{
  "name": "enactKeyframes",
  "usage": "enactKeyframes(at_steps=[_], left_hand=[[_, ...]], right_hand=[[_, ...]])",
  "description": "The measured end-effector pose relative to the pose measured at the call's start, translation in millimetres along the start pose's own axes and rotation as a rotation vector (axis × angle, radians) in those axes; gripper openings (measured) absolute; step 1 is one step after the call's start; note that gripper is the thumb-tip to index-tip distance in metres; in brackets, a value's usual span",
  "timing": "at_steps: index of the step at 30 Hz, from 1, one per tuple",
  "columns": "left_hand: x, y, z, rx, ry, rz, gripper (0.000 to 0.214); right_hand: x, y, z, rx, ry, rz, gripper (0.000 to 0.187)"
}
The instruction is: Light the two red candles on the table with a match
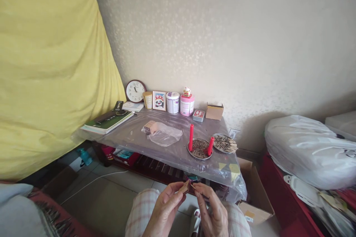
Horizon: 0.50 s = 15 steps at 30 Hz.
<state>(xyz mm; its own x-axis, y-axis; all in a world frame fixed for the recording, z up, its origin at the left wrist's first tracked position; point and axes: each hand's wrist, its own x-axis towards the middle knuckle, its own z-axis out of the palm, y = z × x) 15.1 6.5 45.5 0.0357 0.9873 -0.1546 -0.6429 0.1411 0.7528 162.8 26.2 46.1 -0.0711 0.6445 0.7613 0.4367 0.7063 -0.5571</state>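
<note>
My left hand (167, 207) and my right hand (210, 209) meet over my lap at the bottom of the view. The left fingers pinch a small brown box (185, 186), likely a matchbox. The right fingers pinch a thin stick (194, 188) against it. Ahead on the plastic-covered low table (133, 137) stands a round metal plate (199, 149) with two red candles, the taller candle (191, 137) on the left and the shorter candle (210, 146) leaning on the right. A second plate (224, 143) beside it holds a heap of sticks.
A crumpled plastic bag (164, 134) lies mid-table. A clock (135, 91), tins, a picture card and small boxes line the wall. Books (107, 122) lie at the left. A yellow sheet (50, 70) hangs left, a cardboard box (254, 200) sits below, a bagged bundle (308, 148) right.
</note>
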Motion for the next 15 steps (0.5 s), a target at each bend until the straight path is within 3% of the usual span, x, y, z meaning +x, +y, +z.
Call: enactKeyframes(at_steps=[11, 15], left_hand=[[-3.2, 2.9, 2.1, -0.001, -0.008, 0.032, 0.019], [-2.6, 5.3, 5.4, -0.011, -0.033, 0.031, 0.017]], right_hand=[[3.3, -4.5, -0.8, -0.025, 0.033, 0.015, 0.013], [2.0, 0.2, 3.4, -0.023, -0.016, -0.020, 0.015]])
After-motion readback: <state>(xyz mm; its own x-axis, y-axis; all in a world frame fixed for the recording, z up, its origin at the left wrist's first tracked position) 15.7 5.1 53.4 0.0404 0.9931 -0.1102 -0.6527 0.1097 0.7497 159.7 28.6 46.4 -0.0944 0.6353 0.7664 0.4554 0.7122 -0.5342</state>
